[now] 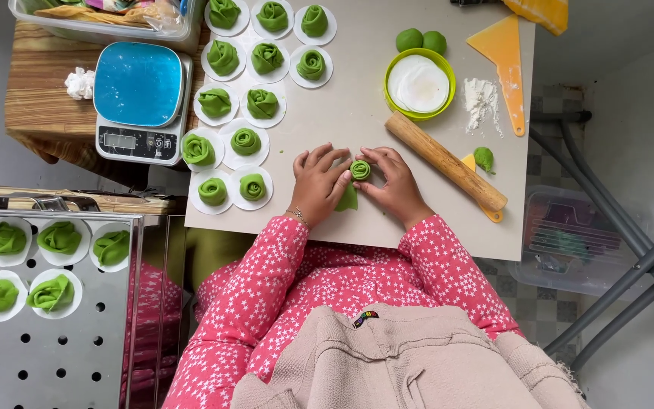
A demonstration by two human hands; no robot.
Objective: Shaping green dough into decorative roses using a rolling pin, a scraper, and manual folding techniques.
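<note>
Dough rose [359,170] half-rolled, pinched between left hand [318,182] and right hand [395,184]; finished roses [245,141] at ten o'clock, dough balls [421,40] at one o'clock unshaped.

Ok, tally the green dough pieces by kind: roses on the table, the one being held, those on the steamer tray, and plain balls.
Tabletop dough roses: 12
Held dough rose: 1
Steamer-tray dough roses: 5
Dough balls: 2
Total: 20

Both hands [357,182] pinch a green dough roll [360,170].
</note>
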